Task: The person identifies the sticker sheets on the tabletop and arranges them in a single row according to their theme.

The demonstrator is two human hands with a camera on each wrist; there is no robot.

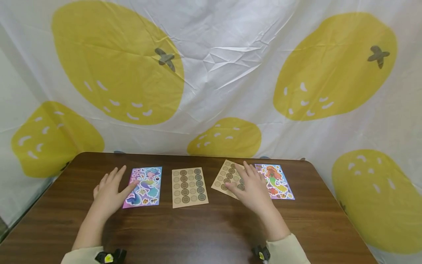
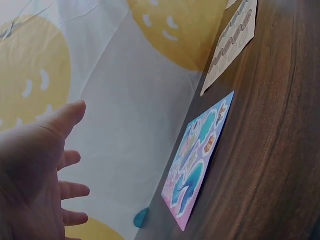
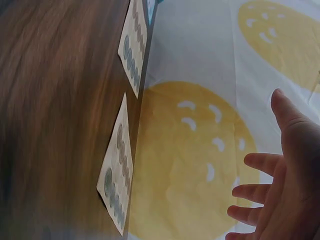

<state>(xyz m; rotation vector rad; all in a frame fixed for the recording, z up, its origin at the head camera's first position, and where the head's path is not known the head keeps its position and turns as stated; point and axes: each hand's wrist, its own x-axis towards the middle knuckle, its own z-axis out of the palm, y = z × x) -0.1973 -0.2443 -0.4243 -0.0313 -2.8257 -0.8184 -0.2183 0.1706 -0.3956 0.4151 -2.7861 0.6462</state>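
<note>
My left hand [image 1: 109, 192] hovers at the left edge of a pink and blue mermaid sticker sheet [image 1: 150, 189], fingers extended and thumb overlapping it in the head view. In the left wrist view that hand [image 2: 35, 175] is raised above the table with nothing in it. My right hand [image 1: 252, 189] is held over a tilted tan sheet of round stickers [image 1: 225, 172], covering part of it and the edge of a second mermaid sheet [image 1: 280, 183]. Spread fingers, likewise holding nothing, show on the right hand [image 3: 280, 185] in the right wrist view.
Between the hands lies another tan sheet of round stickers [image 1: 189, 187], set nearly straight. All the sheets rest in a row toward the far edge of a dark brown wooden table [image 1: 184, 234]. Behind it hangs a white cloth [image 1: 227, 84] printed with yellow fruit.
</note>
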